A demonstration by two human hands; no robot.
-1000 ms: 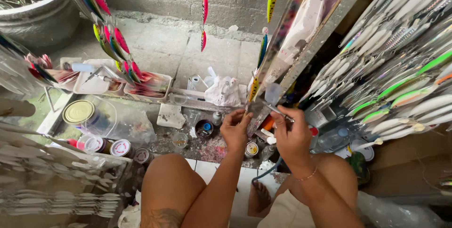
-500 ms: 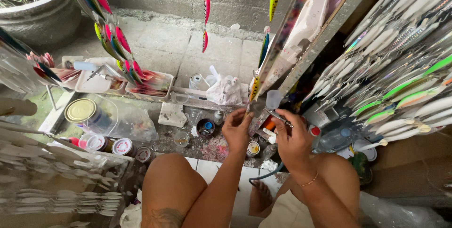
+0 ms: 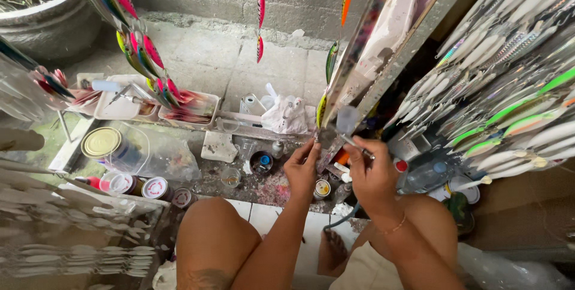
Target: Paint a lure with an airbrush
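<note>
head view shows the left hand [image 3: 301,170] with its grip pinching the low end of a long shiny strip [image 3: 365,56], which leans up toward the far wall. right hand [image 3: 371,173] has its grip pressed around a thin tool [image 3: 354,143] touching the strip. small paint jars [image 3: 262,161] stand on the floor beyond the knees, and colourful lures [image 3: 144,47] hang farther.
</note>
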